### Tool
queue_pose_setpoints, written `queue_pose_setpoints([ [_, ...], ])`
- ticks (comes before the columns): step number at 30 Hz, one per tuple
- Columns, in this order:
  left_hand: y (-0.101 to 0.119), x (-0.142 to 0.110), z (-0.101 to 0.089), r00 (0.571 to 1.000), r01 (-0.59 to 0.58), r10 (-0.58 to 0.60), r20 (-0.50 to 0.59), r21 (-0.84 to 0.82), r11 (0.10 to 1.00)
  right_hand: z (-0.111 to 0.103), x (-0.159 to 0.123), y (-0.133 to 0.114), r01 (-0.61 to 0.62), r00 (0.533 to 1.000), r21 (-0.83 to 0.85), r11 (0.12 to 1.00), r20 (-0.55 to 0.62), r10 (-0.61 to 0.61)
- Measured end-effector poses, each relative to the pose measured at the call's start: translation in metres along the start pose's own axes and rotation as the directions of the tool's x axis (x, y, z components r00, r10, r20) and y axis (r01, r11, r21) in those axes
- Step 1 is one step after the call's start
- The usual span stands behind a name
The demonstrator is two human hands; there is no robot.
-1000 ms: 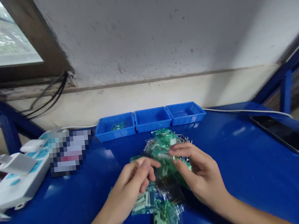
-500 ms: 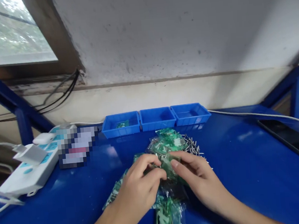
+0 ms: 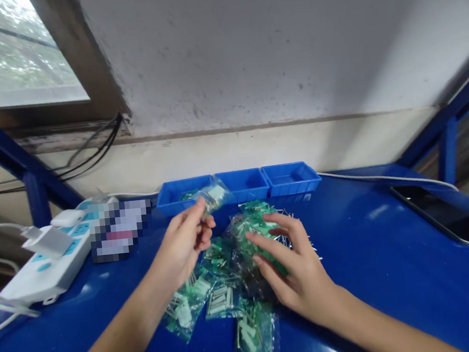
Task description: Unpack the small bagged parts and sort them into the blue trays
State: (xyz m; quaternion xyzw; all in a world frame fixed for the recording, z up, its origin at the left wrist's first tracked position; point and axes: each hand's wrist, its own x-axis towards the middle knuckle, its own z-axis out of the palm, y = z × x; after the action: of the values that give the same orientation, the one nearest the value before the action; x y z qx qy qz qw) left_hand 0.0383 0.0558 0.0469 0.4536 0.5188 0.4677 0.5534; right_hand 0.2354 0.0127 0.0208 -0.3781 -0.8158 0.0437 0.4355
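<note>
My left hand (image 3: 186, 238) pinches a clear plastic bag (image 3: 215, 194) with pale and greenish pieces inside, holding it up in front of the blue bins. My right hand (image 3: 296, 258), fingers spread, hovers at or lightly touches a heap of green-tinted plastic bags (image 3: 255, 224); contact is hard to judge. Loose metal screws or pins (image 3: 313, 246) lie partly hidden behind that hand. Nearer me are a bag of white pieces and metal pins (image 3: 221, 300), another such bag (image 3: 256, 334), and more bags at the left (image 3: 187, 308).
Along the wall stand three blue bins: the left bin (image 3: 165, 196) with a green bag inside, the middle bin (image 3: 256, 190) and the right bin (image 3: 293, 184). A white power strip (image 3: 56, 270) and a blurred-out phone-like object (image 3: 119, 231) lie left, a black phone (image 3: 445, 214) right.
My left hand has moved away from the heap, up and left, lifting a bag. My right hand has opened its fingers and stays by the heap. The view has shifted slightly.
</note>
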Motion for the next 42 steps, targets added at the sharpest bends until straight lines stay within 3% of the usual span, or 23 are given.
queue_pose_setpoints([
  [2,0.000,0.005,-0.009,0.997,-0.068,0.058,0.047,0.263,0.962,0.001,0.000,0.002,-0.055,0.998,0.005,0.998,-0.003,0.055],
  [3,-0.002,0.006,-0.015,0.994,-0.113,0.098,0.057,0.450,0.886,0.001,0.001,0.003,-0.083,0.997,0.009,0.997,0.008,0.083],
  [5,-0.013,0.007,-0.026,0.979,-0.187,0.178,0.095,0.760,0.622,0.003,0.000,0.005,-0.128,0.990,0.009,0.992,0.055,0.127],
  [7,-0.024,0.006,-0.037,0.964,-0.245,0.194,0.183,0.893,0.377,0.004,0.000,0.007,-0.144,0.984,0.004,0.990,0.111,0.142],
  [9,-0.033,0.006,-0.043,0.948,-0.312,0.159,0.277,0.911,0.269,0.005,-0.001,0.007,-0.140,0.979,0.007,0.990,0.153,0.137],
  [13,-0.036,0.005,-0.044,0.938,-0.345,0.126,0.323,0.901,0.263,0.006,-0.001,0.005,-0.135,0.973,0.029,0.990,0.194,0.127],
  [16,-0.035,0.011,-0.040,0.947,-0.298,0.209,0.244,0.911,0.284,0.006,-0.001,0.004,-0.134,0.968,0.031,0.990,0.219,0.124],
  [19,-0.035,0.026,-0.041,0.945,-0.226,0.288,0.151,0.943,0.245,0.006,-0.001,0.003,-0.119,0.967,0.034,0.992,0.230,0.108],
  [22,-0.038,0.040,-0.044,0.957,-0.225,0.225,0.182,0.957,0.182,0.008,0.000,0.003,-0.111,0.969,0.040,0.993,0.228,0.099],
  [25,-0.036,0.041,-0.045,0.958,-0.232,0.215,0.191,0.955,0.187,0.007,0.000,0.003,-0.110,0.970,0.044,0.993,0.223,0.097],
  [28,-0.017,0.036,-0.043,0.941,-0.234,0.302,0.155,0.940,0.247,0.006,0.001,0.004,-0.112,0.972,0.050,0.992,0.215,0.099],
  [30,0.005,0.037,-0.043,0.908,-0.195,0.412,0.069,0.942,0.271,0.005,0.001,0.003,-0.117,0.973,0.055,0.992,0.208,0.103],
  [32,0.024,0.041,-0.044,0.856,-0.145,0.517,0.000,0.960,0.241,0.004,0.001,0.001,-0.117,0.973,0.061,0.991,0.206,0.102],
  [34,0.030,0.044,-0.044,0.860,-0.152,0.509,0.044,0.973,0.173,0.004,0.001,-0.002,-0.111,0.974,0.063,0.992,0.204,0.096],
  [36,0.018,0.040,-0.044,0.888,-0.197,0.445,0.116,0.971,0.139,0.004,0.002,-0.006,-0.092,0.978,0.062,0.994,0.195,0.079],
  [39,-0.018,0.025,-0.044,0.920,-0.351,0.246,0.304,0.919,0.180,0.004,0.002,-0.008,-0.067,0.979,0.052,0.996,0.196,0.056],
  [42,-0.043,0.010,-0.042,0.933,-0.344,0.177,0.313,0.920,0.188,0.005,0.002,-0.007,-0.068,0.975,0.055,0.996,0.216,0.054],
])
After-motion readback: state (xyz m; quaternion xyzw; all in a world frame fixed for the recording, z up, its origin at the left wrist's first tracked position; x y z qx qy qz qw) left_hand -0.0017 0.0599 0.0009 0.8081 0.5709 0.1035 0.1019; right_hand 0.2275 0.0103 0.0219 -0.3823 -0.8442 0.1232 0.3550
